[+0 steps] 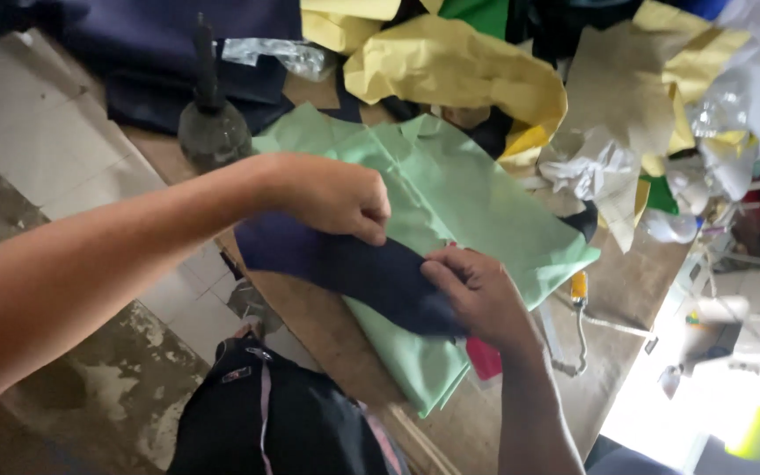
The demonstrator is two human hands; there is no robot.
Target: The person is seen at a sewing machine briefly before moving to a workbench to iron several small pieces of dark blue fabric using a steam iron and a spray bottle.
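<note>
Head view | left hand (336, 195) pinched one end of a dark navy cloth strip (354, 268) at frame centre | right hand (477, 295) gripped the other end, likely to keep it taut | it lay over a green fabric piece (477, 198) on the tabletop (609, 299).

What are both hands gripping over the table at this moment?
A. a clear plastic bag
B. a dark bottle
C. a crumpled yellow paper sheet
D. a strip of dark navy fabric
D: the left hand and the right hand each pinch an end of the dark navy fabric piece, held above the light green fabric.
</note>
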